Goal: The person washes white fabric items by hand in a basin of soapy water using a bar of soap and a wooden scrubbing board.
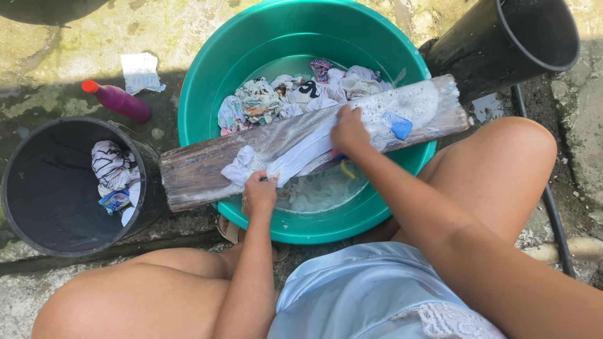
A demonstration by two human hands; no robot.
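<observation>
A weathered wooden board (201, 169) lies across a green basin (207, 75). A wet white garment (295, 154) is stretched along the board, with soap suds at its right end. My left hand (259, 191) pinches the near edge of the garment against the board. My right hand (348, 130) presses down on the cloth, fingers closed around a brush with a blue and yellow handle (344, 164) that is mostly hidden under the hand. A blue soap piece (398, 125) rests on the suds just right of my right hand.
Several soaked clothes (276, 97) float in the basin's water. A black bucket (38, 220) at left holds striped cloth and a sachet. A purple bottle (119, 100) and a white packet (141, 72) lie on the concrete. Another black bucket (502, 44) stands top right, with a hose (556, 220).
</observation>
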